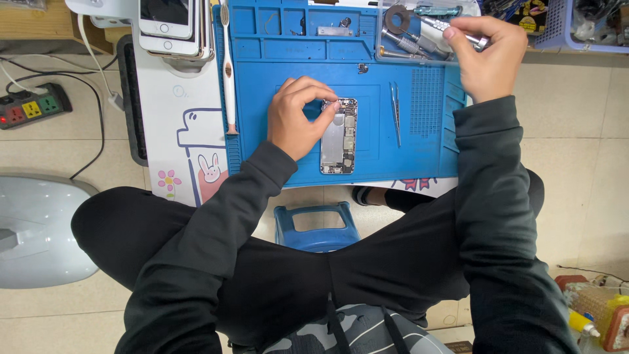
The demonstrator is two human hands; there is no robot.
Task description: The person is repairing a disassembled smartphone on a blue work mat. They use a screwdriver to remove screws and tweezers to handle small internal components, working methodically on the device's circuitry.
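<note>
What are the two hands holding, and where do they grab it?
The right hand holds a silver screwdriver by its handle end. The left hand pinches the top edge of the opened phone on the blue mat.

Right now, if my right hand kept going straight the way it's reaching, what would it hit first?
The right hand holds a silver screwdriver pointing up-left in the picture. The first thing met would probably be the clear plastic tray of tools just ahead, though height above it is unclear.

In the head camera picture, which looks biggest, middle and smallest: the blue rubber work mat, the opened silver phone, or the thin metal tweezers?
1. Blue rubber work mat, by far the biggest.
2. Opened silver phone, touched by the left hand.
3. Thin metal tweezers, smallest, lying beside the phone.
</note>
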